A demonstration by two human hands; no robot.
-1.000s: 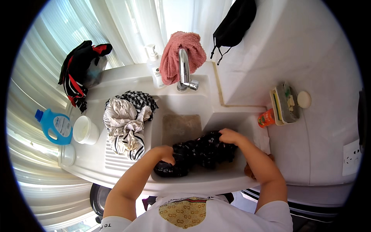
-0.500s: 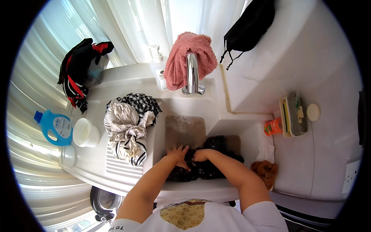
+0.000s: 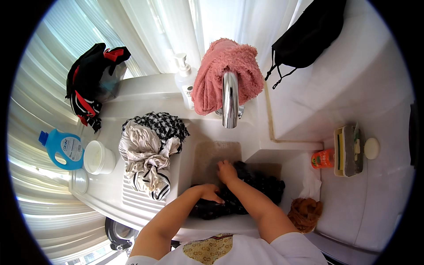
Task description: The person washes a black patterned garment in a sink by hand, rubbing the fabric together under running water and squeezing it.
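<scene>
A wet black cloth [image 3: 265,185] with small light spots lies bunched in cloudy water in the white sink [image 3: 184,174]. My left hand [image 3: 210,193] is on its near left part, the fingers bent into the folds and partly hidden. Farther back, my right hand [image 3: 227,171] is closed at the cloth's left edge, over the water; its fingertips are hard to make out. On the ribbed washboard [image 3: 139,196] left of the basin sits a heap of beige cloth [image 3: 141,139] with striped edging, against a black-and-white patterned cloth [image 3: 165,126].
A chrome faucet [image 3: 230,101] draped with a pink towel [image 3: 221,66] rises behind the basin, beside a pump bottle [image 3: 184,84]. At left stand a white tub [image 3: 99,157] and a blue detergent jug [image 3: 66,149]. A brown scrubber [image 3: 304,214] and an orange container [image 3: 323,158] are at right.
My right hand has moved back and left, toward the water. My left hand has shifted nearer, its spread fingers now bent into the cloth. The whole view has shifted slightly.
</scene>
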